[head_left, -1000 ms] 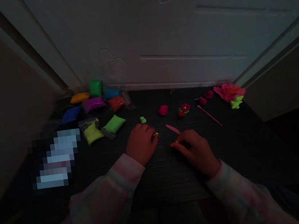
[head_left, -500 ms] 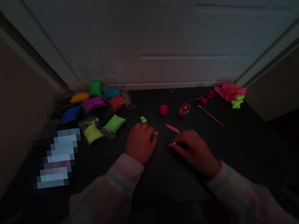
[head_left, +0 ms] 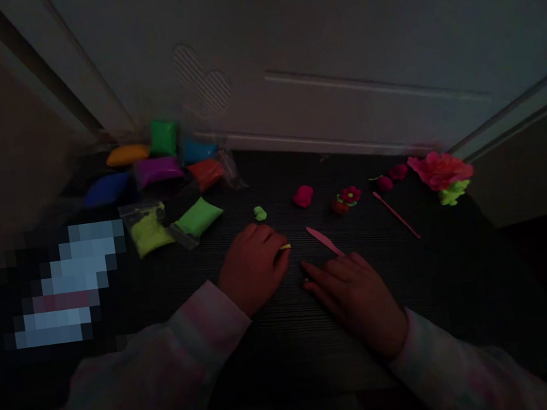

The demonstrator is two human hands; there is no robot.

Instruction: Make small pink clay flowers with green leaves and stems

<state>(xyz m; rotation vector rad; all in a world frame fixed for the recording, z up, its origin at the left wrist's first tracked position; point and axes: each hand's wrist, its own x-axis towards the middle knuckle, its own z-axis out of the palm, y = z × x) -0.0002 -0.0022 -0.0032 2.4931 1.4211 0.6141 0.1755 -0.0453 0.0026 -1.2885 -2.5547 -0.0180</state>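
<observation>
My left hand [head_left: 255, 271] rests low over the dark table, thumb and forefinger closed on a small piece of yellow clay [head_left: 285, 246]. My right hand [head_left: 359, 298] lies to its right, forefinger and thumb stretched toward the left and slightly apart. A pale speck shows at its thumb tip; whether it is clay or a nail I cannot make out. Just beyond that hand's knuckles lies a pink plastic clay knife [head_left: 324, 240]. A light green clay lump [head_left: 260, 213] sits past my left hand. Farther back are a pink clay lump [head_left: 303, 195] and a small clay flower in a pot [head_left: 346, 199].
Bagged clay in several colours, including a green packet [head_left: 199, 218] and a yellow one [head_left: 150, 232], covers the back left. A blurred-out bright rectangle [head_left: 70, 285] lies at left. A thin pink tool [head_left: 396, 215] and pink artificial flower [head_left: 441, 171] are at right. A white door stands behind.
My right hand has shifted toward me, its forefinger and thumb moving apart. The left hand still pinches the yellow clay. The whole view has tilted and shifted slightly.
</observation>
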